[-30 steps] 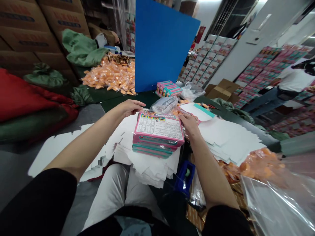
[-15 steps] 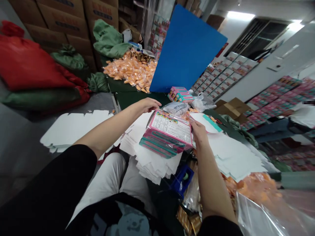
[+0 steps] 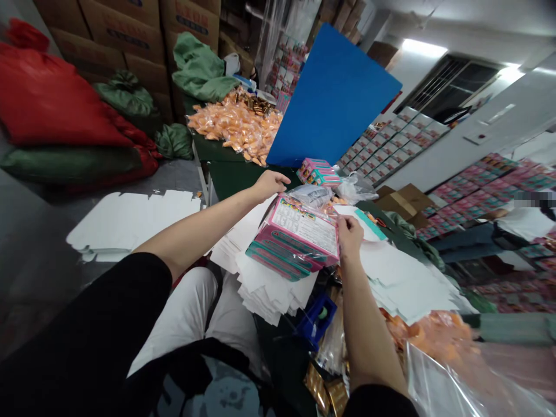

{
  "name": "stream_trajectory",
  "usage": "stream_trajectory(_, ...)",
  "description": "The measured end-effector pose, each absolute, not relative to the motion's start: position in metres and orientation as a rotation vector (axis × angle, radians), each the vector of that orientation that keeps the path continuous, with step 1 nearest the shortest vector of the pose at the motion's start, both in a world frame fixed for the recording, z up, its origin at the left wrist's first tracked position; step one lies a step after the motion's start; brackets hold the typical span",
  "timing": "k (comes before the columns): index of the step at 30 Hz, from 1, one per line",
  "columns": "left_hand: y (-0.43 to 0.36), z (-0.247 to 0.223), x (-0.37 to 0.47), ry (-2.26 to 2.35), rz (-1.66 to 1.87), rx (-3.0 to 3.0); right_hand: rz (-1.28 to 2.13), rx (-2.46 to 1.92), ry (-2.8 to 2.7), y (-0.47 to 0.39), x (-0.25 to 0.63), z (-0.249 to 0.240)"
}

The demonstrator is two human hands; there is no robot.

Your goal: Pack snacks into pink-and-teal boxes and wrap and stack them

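Observation:
A pink and teal printed box point(image 3: 299, 229), with shiny clear plastic wrap over it, rests tilted on a stack of white cardboard sheets point(image 3: 264, 295). At its far left corner is my left hand point(image 3: 271, 184), open, fingers reaching over the top and thumb apart. My right hand point(image 3: 350, 234) is closed at the box's right edge, fingers bent in a pinch on what looks like the wrap; the fingertips are partly hidden. Just behind the box lies a clear plastic bag point(image 3: 310, 196).
A blue upright panel point(image 3: 334, 95) stands beyond, beside a heap of orange wrapped pieces point(image 3: 243, 127). Another pink box point(image 3: 318, 172) is behind. A blue tape dispenser point(image 3: 319, 321) sits near my right forearm. White sheets point(image 3: 408, 278) lie right; a person point(image 3: 516, 226) stands far right.
My right hand's fingers have curled in at the box's right edge. My left hand has shifted slightly right, its fingers a little more bent. The box stays in place.

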State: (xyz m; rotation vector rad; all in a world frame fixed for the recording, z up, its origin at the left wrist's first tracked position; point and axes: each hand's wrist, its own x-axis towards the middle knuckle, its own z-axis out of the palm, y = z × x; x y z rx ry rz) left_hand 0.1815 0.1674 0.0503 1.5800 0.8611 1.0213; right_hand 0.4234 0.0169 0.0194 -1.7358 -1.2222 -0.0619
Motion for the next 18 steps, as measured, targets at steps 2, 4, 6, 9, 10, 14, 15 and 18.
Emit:
stream_trajectory(2,0.162,0.046,0.183,0.828,1.117,1.684,-0.161,-1.658,-1.177,0.014,0.416,0.023)
stream_trajectory(4,0.159,0.044,0.186,0.808,1.175,1.683,-0.162,-1.574,-1.16,0.014,0.41,0.028)
stream_trajectory(6,0.156,0.048,0.189,0.769,1.231,1.626,-0.107,-1.489,-1.139,0.016,0.406,0.036)
stream_trajectory(9,0.148,0.071,0.183,0.691,1.343,1.57,-0.061,-1.371,-1.122,0.014,0.4,0.056)
stream_trajectory(10,0.142,0.082,0.175,0.675,1.376,1.558,-0.055,-1.333,-1.144,0.008,0.396,0.064)
stream_trajectory(14,0.087,0.128,0.117,0.638,1.352,1.55,-0.088,-1.158,-1.372,-0.054,0.363,0.099)
stream_trajectory(15,0.068,0.137,0.097,0.599,1.337,1.553,-0.116,-1.128,-1.437,-0.078,0.351,0.106)
stream_trajectory(18,0.009,0.144,0.028,0.484,1.317,1.571,-0.034,-1.128,-1.67,-0.155,0.312,0.116)
